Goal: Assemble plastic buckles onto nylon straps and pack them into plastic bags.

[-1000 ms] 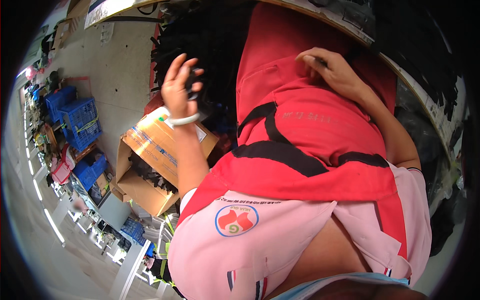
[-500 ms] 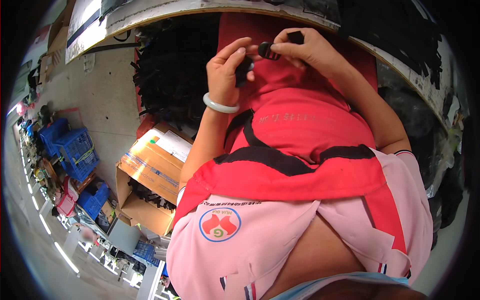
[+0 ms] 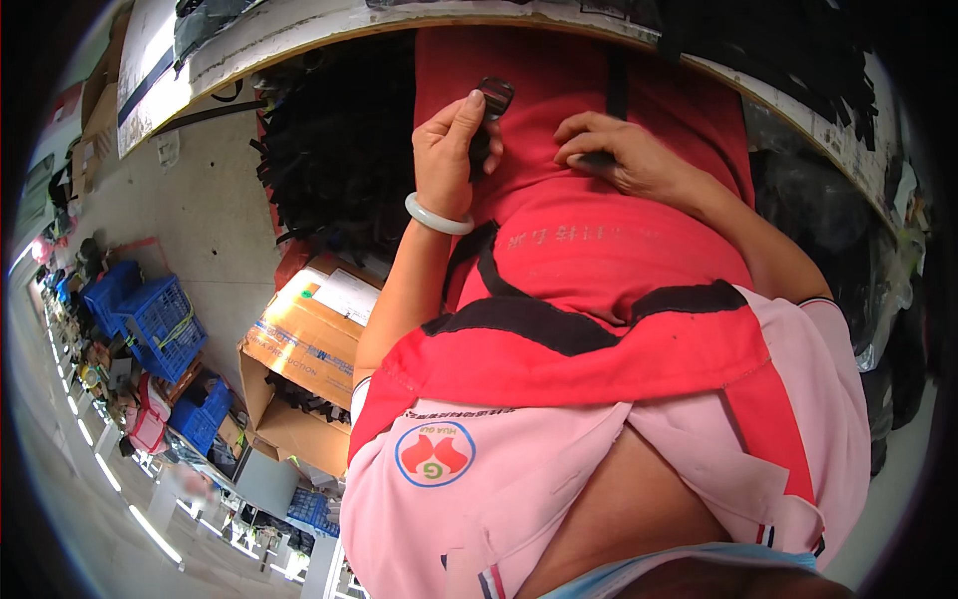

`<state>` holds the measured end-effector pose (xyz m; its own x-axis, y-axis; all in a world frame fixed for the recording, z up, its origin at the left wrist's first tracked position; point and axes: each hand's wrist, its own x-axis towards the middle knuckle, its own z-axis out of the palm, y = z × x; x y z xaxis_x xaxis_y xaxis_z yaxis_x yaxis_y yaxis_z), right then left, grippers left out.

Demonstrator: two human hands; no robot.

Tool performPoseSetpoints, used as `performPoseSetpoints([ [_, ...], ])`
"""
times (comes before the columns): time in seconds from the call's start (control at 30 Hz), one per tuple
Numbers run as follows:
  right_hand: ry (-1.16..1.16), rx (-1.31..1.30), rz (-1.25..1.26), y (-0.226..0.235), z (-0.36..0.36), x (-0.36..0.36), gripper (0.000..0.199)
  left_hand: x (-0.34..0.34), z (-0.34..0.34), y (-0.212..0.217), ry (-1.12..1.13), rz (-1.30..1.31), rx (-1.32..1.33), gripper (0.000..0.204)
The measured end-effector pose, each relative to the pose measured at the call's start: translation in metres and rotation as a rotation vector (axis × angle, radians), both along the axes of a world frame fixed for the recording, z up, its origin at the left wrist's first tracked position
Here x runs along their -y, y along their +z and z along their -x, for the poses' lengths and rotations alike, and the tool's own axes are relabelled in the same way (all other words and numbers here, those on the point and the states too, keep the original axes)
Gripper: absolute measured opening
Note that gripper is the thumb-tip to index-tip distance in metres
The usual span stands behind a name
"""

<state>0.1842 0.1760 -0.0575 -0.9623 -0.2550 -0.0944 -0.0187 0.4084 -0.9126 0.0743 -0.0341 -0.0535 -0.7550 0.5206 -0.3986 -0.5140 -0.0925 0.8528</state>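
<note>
Apart now, left hand [image 3: 451, 150] pinches a black buckle [image 3: 493, 98] — right hand [image 3: 621, 152] presses a black strap [image 3: 599, 160], fingers curled.

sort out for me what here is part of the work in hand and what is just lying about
In hand:
left hand pinching a black plastic buckle
right hand pressing a black strap on the red apron

Lying about:
open cardboard box
blue crates
pile of black straps
</note>
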Motion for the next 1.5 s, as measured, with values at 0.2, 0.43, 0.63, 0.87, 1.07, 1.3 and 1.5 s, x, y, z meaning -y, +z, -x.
performPoseSetpoints([
  [0.2, -0.138, 0.018, -0.252, 0.021, 0.011, -0.002, 0.025, -0.015, -0.004, 0.008, 0.012, -0.080, 0.146, 0.019],
  [0.43, -0.295, 0.319, 0.305, 0.045, 0.029, 0.009, 0.032, -0.018, -0.016, 0.007, -0.049, -0.053, -0.053, 0.021],
  [0.63, -0.411, 0.532, 0.641, 0.037, 0.029, 0.007, 0.028, -0.027, -0.019, 0.005, -0.008, 0.063, -0.217, 0.022],
  [0.87, -0.541, 0.433, 0.762, 0.037, 0.041, 0.015, 0.026, -0.034, -0.010, -0.007, 0.057, 0.207, -0.890, 0.022],
  [1.07, -0.562, 0.271, 0.761, 0.035, 0.043, 0.021, 0.034, -0.035, -0.017, -0.016, 0.051, 0.213, -0.953, 0.020],
  [1.3, -0.405, 0.490, 0.759, 0.016, 0.043, -0.003, 0.030, -0.031, -0.012, 0.007, 0.002, -0.115, 0.056, 0.023],
  [1.5, -0.438, -0.315, 0.181, 0.017, 0.039, 0.005, 0.021, -0.034, 0.000, -0.003, -0.007, -0.162, 0.274, 0.023],
])
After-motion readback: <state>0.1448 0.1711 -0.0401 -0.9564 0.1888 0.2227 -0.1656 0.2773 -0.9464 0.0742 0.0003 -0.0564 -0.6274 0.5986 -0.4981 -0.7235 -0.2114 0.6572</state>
